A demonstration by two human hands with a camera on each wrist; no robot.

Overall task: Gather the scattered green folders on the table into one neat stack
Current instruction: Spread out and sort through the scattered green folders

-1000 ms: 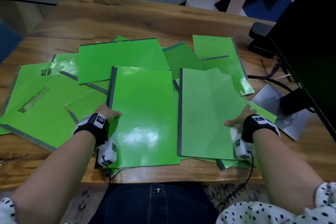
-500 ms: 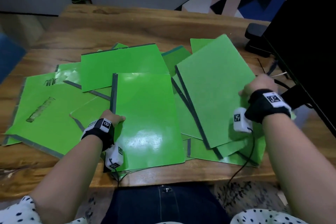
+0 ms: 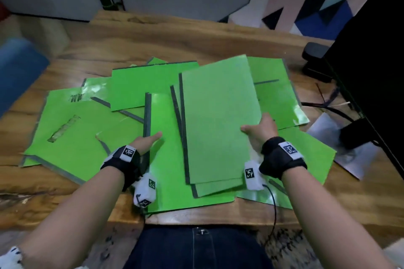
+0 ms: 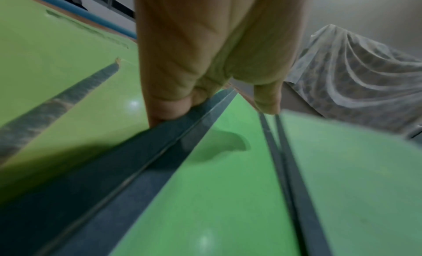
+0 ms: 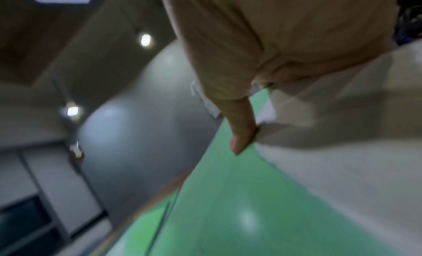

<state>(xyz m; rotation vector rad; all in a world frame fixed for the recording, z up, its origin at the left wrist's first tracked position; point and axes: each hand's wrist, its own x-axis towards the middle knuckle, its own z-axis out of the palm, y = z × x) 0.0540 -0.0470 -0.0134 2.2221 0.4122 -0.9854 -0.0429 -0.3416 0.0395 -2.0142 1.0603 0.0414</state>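
Head view shows the right hand (image 3: 260,131) pinching two matte folders (image 3: 218,120) by their right edge, thumb on top, tilted above the glossy folder (image 3: 166,159) at the table's (image 3: 196,35) near edge. The left hand (image 3: 146,142) grips that glossy folder's grey spine, fingers curled under. To land well, I'd line the spines up first, lower the pair flat, then square the corners. The other folders (image 3: 72,133) lie spread toward the left edge.
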